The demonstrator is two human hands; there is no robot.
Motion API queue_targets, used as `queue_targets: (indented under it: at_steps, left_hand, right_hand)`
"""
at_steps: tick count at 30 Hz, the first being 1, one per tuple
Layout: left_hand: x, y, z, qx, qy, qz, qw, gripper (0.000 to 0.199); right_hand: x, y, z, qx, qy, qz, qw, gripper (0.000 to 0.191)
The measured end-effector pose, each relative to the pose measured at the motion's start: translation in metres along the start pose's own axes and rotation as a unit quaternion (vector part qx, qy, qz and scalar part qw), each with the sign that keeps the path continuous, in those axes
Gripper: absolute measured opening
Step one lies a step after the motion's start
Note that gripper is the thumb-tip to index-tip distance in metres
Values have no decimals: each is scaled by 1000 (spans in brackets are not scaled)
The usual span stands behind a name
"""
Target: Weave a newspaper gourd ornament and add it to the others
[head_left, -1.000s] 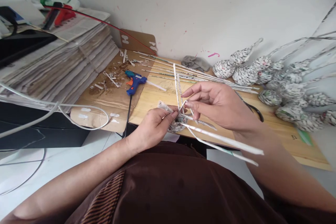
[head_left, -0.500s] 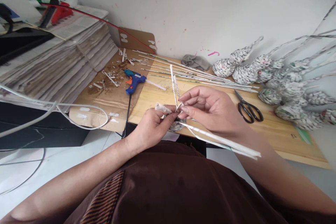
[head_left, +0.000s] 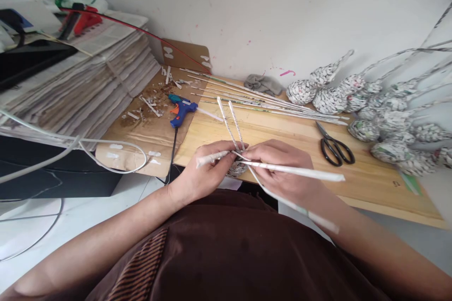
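A small woven paper piece point(head_left: 236, 168) sits between my hands at the table's front edge, partly covered by my fingers. Rolled paper sticks stand out of it: two point up and away, one white paper stick point(head_left: 303, 171) runs right across my right hand, another slants down right, and a short one lies over my left hand. My left hand point(head_left: 210, 167) is closed around the woven piece, thumb on its top. My right hand point(head_left: 282, 164) is closed at its right side, fingertips pinching by the base of the sticks; exactly which strand they grip is hidden.
A blue glue gun point(head_left: 182, 110) lies on cardboard at left, beside paper scraps and a tall newspaper stack point(head_left: 120, 61). Long paper sticks point(head_left: 268, 101) lie behind my hands. Black scissors point(head_left: 334, 146) and several woven paper bulbs point(head_left: 330, 99) are at right. A grey cloth point(head_left: 263, 83) rests by the wall.
My right hand has moved down and turned lower beside the woven piece. One upright stick has tilted left, the short stick swung down left, and the two right-hand sticks spread apart.
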State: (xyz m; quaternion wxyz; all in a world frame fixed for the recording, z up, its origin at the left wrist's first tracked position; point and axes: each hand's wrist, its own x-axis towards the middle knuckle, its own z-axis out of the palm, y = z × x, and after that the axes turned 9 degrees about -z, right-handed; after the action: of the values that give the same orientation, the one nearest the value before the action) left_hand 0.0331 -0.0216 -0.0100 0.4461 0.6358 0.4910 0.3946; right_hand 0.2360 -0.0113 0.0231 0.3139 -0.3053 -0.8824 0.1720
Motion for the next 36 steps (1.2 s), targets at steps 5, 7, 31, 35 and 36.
queue_targets:
  at_steps: [5,7,31,35,36]
  left_hand:
    - [-1,4,-1,-1,-13,-8,1000,24]
    - [-1,5,0,3,-15,-4,1000,24]
    - [-2,-1,2,5,-39,-6,999,30]
    - [-4,-1,1,-1,-31,-27,999,31]
    - [-4,0,1,-5,-27,-34,999,31]
  right_hand:
    - [1,-4,-5,-13,-39,47,998,14]
    - [2,-2,-6,-24,-35,64,997,12]
    - [24,-7,-27,53,-126,116,984,15]
    - [25,-8,-19,25,-104,98,989,15]
    - [24,-7,-18,16,-105,85,991,14]
